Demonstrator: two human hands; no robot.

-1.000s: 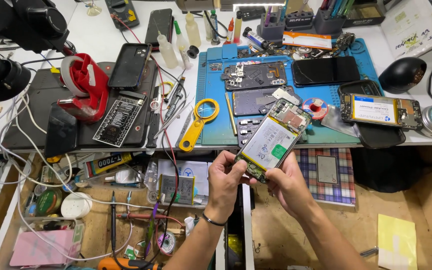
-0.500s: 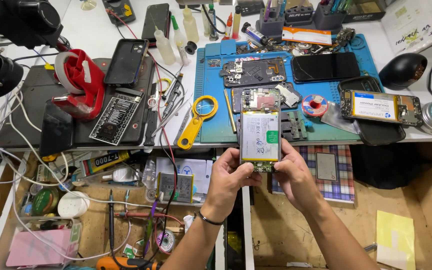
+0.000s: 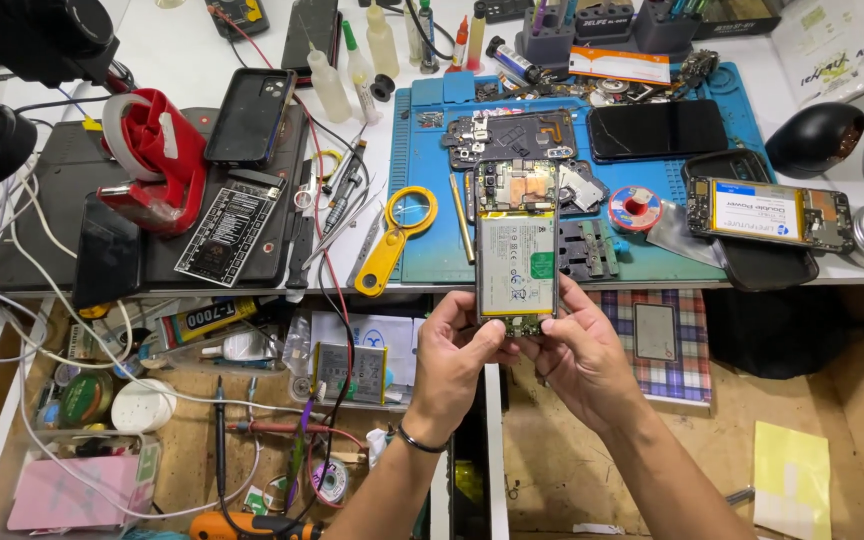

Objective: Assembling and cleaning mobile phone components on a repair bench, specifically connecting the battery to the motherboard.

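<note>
Above the blue mat (image 3: pixel 432 190), left hand (image 3: pixel 452 362) and right hand (image 3: pixel 574 360) grip the opened phone (image 3: pixel 517 260) between them.

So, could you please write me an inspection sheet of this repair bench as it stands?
Surface: white bench with a blue work mat; open drawers below.
Job's things: opened phone, back cover off, pale battery showing, upright over the bench edge.
Clutter: yellow magnifier, red tape dispenser, second opened phone, dropper bottles, black phone case.
Grippers: left hand and right hand each have a grip on the phone's lower end, fingertips on its side edges.
Cables: white and red leads trail across the left side into the drawer.
Surroundings: plaid cloth, yellow paper in the right drawer.
</note>
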